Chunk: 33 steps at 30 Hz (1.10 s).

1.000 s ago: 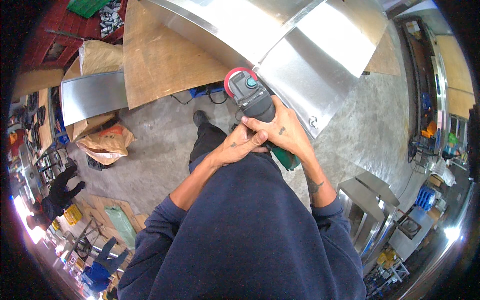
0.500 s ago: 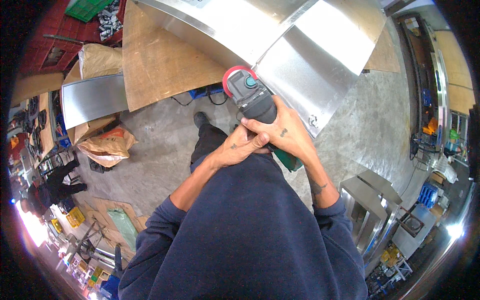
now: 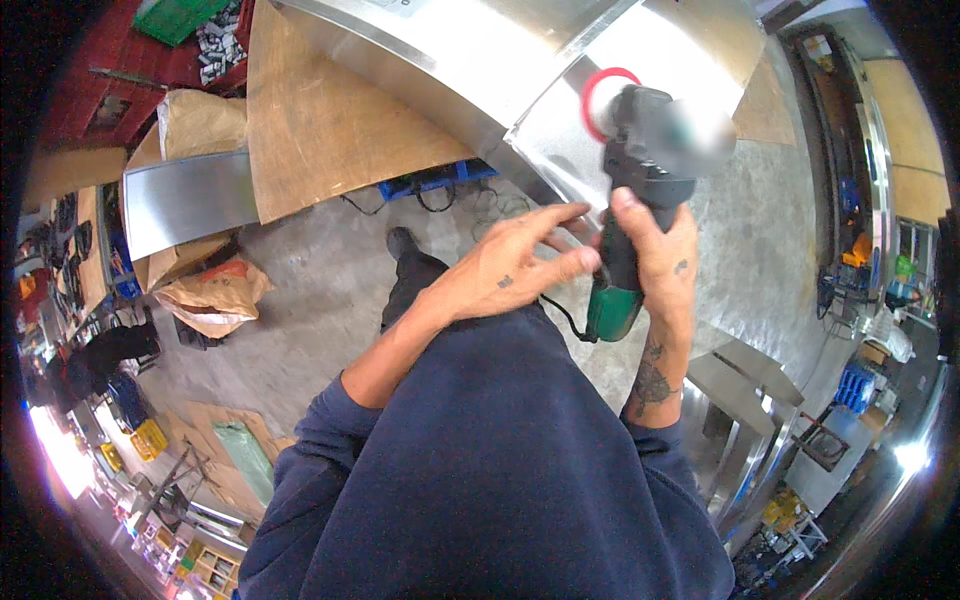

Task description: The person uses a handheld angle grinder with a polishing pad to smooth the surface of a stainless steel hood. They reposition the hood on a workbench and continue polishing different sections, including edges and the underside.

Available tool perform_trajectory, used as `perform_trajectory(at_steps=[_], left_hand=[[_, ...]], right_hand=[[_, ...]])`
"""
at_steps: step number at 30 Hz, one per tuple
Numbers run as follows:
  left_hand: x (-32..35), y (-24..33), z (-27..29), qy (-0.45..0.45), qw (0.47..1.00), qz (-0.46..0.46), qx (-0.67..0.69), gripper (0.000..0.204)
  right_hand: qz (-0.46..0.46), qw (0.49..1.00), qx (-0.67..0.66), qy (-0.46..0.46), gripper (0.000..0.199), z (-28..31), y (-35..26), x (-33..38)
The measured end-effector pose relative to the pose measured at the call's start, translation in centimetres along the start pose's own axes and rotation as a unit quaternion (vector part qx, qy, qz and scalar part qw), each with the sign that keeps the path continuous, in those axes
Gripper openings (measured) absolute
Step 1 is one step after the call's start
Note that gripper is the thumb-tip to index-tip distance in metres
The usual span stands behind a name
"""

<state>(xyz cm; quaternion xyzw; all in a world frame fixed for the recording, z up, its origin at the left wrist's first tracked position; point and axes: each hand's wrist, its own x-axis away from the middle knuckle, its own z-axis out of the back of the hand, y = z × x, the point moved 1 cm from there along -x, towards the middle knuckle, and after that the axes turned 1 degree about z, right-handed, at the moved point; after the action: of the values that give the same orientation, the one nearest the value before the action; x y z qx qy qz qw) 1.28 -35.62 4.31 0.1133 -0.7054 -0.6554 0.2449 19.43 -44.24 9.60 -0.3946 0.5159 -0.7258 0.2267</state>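
My right hand (image 3: 665,255) is wrapped around the dark body of an angle grinder (image 3: 622,255), thumb on top. The tool has a green rear end (image 3: 613,314) and a red-rimmed disc (image 3: 590,105) at its front; the head is partly smeared. Its disc end hangs over a shiny sheet-metal piece (image 3: 562,132). Beside the grinder body, my left hand (image 3: 510,262) is open with fingers apart, its fingertips close to the tool; I cannot tell whether they touch it. A black cord or strap (image 3: 567,318) loops by the green end.
A brown wooden board (image 3: 340,130) lies under the metal work at the left. Nearby are a loose metal panel (image 3: 190,200) and paper sacks (image 3: 215,295). Bent metal frames (image 3: 745,385) stand at the right. Red crates (image 3: 90,95) fill the far left.
The grinder has swung up and to the right in my right hand, and its head has turned. My left hand has come away from the right and opened its fingers.
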Motion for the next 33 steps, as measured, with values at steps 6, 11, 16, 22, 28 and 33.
perform_trajectory(at_steps=[6, 11, 16, 22, 28, 33], left_hand=[[-2.1, -2.0, 4.6, 0.351, 0.905, -0.057, -0.233, 0.057], [-5.2, -2.2, 6.2, 0.355, 0.792, -0.146, -0.474, 0.063], [-5.9, -2.3, 7.7, 0.323, 0.775, -0.157, -0.52, 0.052], [-4.3, -2.2, 12.5, 0.243, 0.759, -0.182, -0.575, 0.053], [-4.9, -0.4, 12.3, 0.208, 0.727, -0.194, -0.624, 0.051], [-5.7, -0.4, 13.6, 0.178, 0.696, -0.195, -0.668, 0.046]], right_hand=[[-0.005, 0.986, -0.102, 0.131, 0.053, 4.1, 3.1, 0.3], [-0.034, 0.974, -0.153, 0.164, 0.052, 5.7, 6.8, 1.2], [-0.052, 0.965, -0.184, 0.179, 0.052, 6.2, 9.1, 2.1], [-0.057, 0.956, -0.203, 0.205, 0.053, 6.9, 10.0, 2.8], [-0.057, 0.95, -0.217, 0.218, 0.053, 7.4, 9.9, 2.8], [-0.051, 0.953, -0.213, 0.208, 0.059, 7.7, 9.7, 2.8]])
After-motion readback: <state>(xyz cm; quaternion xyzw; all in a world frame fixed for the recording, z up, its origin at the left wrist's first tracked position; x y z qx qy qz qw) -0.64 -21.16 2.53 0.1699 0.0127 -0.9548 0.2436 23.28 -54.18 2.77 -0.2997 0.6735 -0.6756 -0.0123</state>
